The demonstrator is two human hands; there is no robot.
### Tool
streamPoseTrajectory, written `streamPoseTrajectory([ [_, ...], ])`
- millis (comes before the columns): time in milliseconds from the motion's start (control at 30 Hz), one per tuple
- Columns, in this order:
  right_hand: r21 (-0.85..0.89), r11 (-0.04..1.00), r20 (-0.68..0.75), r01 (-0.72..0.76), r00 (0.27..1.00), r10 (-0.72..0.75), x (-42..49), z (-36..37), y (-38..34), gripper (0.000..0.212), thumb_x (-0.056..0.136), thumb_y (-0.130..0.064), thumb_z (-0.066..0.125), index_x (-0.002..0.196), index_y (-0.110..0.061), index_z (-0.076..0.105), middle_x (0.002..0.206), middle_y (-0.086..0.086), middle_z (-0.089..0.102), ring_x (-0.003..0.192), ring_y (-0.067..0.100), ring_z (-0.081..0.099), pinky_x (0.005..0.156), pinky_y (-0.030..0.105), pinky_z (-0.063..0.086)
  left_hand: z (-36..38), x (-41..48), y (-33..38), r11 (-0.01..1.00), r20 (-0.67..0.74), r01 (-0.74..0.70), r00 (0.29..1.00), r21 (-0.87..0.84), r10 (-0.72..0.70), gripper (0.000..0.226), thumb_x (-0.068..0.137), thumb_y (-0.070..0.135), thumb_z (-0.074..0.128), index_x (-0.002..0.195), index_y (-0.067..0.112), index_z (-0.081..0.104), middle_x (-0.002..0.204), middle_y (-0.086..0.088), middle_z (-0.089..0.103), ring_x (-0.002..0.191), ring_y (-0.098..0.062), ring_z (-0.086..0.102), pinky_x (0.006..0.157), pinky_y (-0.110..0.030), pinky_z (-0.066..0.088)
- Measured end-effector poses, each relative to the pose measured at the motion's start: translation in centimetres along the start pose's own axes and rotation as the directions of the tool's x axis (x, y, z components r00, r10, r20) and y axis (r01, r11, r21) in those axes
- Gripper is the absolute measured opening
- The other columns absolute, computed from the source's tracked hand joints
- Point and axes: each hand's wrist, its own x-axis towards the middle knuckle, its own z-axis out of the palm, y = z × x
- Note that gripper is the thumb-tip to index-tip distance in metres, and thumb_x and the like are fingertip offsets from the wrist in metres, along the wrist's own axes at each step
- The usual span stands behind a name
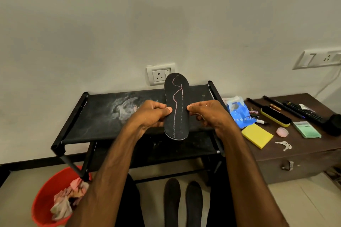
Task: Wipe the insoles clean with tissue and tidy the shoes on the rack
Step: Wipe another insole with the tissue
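Head view: at frame centre the left hand (153, 114) and right hand (206, 114) pinch a black insole (176, 107) by its side edges, upright above the rack (103, 116). Pink lines cross it, so wiping looks unfinished. Two more insoles (172, 201) lie on the floor at the bottom, and no shoes show on the rack. Crumpled tissues (66, 201) fill a red bucket (44, 204) lower left. A shoe brush (275, 119) and a yellow sponge (257, 138) sit on the tabletop (304, 153) at right.

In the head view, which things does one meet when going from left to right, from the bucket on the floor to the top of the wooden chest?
From the left: red bucket → left hand → insole → right hand → blue plastic bag → yellow pad → pink disc → green packet.
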Motion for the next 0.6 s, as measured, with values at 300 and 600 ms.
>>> streamPoseTrajectory([
  [300, -0.160, 0.987, 0.032, -0.010, 0.999, 0.015, 6.4, -0.1, 0.8, 0.010, 0.088, -0.020, 0.077, 0.090, -0.011, 0.077, 0.082, 0.005, 0.073, 0.067, 0.012, 0.058, 0.052, 0.021, 0.045, -0.4, 6.8, -1.2, 0.999, 0.038, 0.026, 0.999, -0.045, -0.024, 0.022, 0.096, 0.023, 0.069, 0.113, 0.009, 0.073, 0.099, -0.006, 0.078, 0.089, -0.014, 0.074, 0.071, -0.025, 0.057],
  [600, -0.226, 0.973, 0.026, -0.039, 0.999, 0.045, 7.8, 0.7, 2.9, 0.007, 0.086, -0.023, 0.080, 0.086, -0.017, 0.077, 0.091, 0.010, 0.076, 0.065, 0.012, 0.057, 0.058, 0.026, 0.047, 1.0, 8.6, -3.0, 0.992, 0.022, 0.033, 0.999, -0.122, -0.030, 0.022, 0.099, 0.024, 0.064, 0.107, 0.006, 0.074, 0.098, -0.007, 0.078, 0.087, -0.014, 0.074, 0.070, -0.024, 0.059],
])
